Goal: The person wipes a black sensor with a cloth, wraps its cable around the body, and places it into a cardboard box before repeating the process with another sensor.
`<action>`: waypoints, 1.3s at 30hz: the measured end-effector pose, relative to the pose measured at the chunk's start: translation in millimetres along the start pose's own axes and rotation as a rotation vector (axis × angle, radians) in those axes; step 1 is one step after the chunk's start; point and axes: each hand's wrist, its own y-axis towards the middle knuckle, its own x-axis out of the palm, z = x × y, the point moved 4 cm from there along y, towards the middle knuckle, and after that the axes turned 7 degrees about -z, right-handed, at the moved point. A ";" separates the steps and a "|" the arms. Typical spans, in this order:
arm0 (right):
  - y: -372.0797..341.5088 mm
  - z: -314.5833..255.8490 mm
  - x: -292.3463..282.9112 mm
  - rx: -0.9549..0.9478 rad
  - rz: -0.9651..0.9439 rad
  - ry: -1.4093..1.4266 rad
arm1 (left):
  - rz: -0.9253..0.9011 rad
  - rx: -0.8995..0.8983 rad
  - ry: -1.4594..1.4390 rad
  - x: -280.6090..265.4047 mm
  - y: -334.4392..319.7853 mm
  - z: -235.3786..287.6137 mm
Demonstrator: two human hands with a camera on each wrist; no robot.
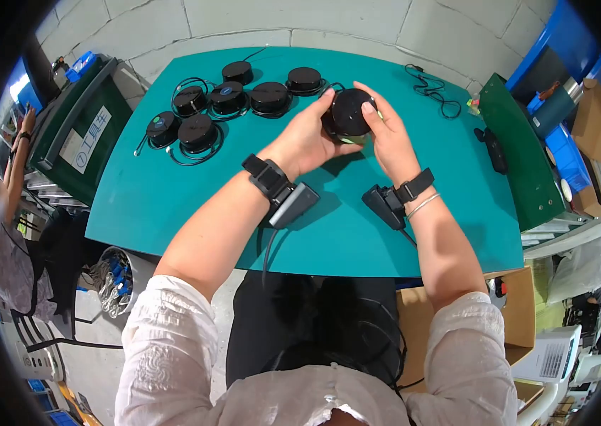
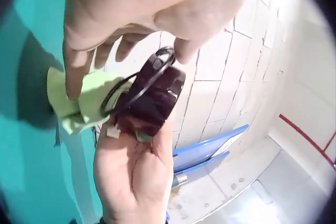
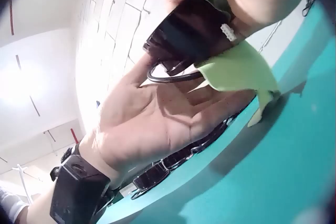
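A glossy black puck-shaped device [image 1: 351, 112] is held up over the green table, between both hands. My right hand [image 1: 391, 138] grips it, thumb across its top, with a light-green cloth [image 3: 239, 69] bunched under the fingers. My left hand [image 1: 307, 142] supports the device from the other side, thumb at its edge and fingers stretched beneath, along the cloth. A thin black cable [image 2: 137, 94] loops off the device near the left thumb. Its small white connector [image 3: 228, 32] shows against the black side in the right wrist view.
Several similar black devices [image 1: 270, 98] with coiled cables lie at the table's back left. A loose black cable [image 1: 432, 92] lies at the back right. Green cabinets [image 1: 521, 156] flank the table [image 1: 172, 213], a block wall stands behind, and another person's arm [image 1: 16, 153] shows far left.
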 end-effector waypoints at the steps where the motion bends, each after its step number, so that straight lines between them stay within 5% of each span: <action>1: 0.5 -0.8 -0.4 -0.031 -0.006 -0.146 | 0.001 0.010 -0.006 3.2 -0.5 -2.4; 6: -1.6 -12.9 -3.0 -0.054 -0.041 -0.338 | -0.020 0.060 -0.196 -4.5 2.5 -5.1; 11: -7.1 -47.7 -3.7 -0.286 0.199 -0.350 | -0.084 0.124 -0.256 -12.3 2.8 -1.3; 13: -8.6 -47.9 3.6 -0.356 0.105 -0.387 | -0.079 0.122 -0.290 -12.5 1.9 1.3; 15: -13.6 -38.2 26.7 -0.202 -0.303 -0.445 | -0.005 0.206 -0.354 -11.1 2.1 1.3; 17: -13.6 -49.0 31.7 -0.287 -0.356 -0.584 | -0.070 0.179 -0.422 -22.6 7.6 1.6; 19: -13.5 -49.1 27.2 -0.160 -0.278 -0.562 | -0.100 0.177 -0.218 -19.5 5.4 4.9; 20: -12.0 -46.9 23.8 -0.137 -0.208 -0.588 | -0.547 0.102 -0.376 -34.6 15.2 -0.3; 21: -9.7 -44.2 22.6 -0.131 -0.206 -0.585 | -0.542 0.097 -0.379 -24.8 11.2 -0.7; 23: -8.7 -48.6 20.8 -0.342 -0.078 -0.827 | -0.185 0.141 -0.111 -7.5 3.1 2.2; 27: -6.7 -42.3 4.9 -0.236 0.137 -0.927 | -0.191 0.194 -0.102 0.3 0.2 6.7; 32: -6.9 -36.3 7.4 -0.186 0.060 -0.933 | -0.152 0.342 -0.233 -9.4 4.8 10.5; 33: -8.6 -37.2 17.6 -0.232 -0.096 -0.908 | -0.159 0.372 -0.240 -10.5 5.1 14.5; 34: -11.2 -36.9 27.0 -0.277 -0.251 -0.880 | -0.070 0.331 -0.234 -14.9 4.7 13.1; 39: -11.7 -35.3 30.3 -0.358 -0.312 -1.032 | 0.033 0.096 -0.053 -7.2 -1.0 2.4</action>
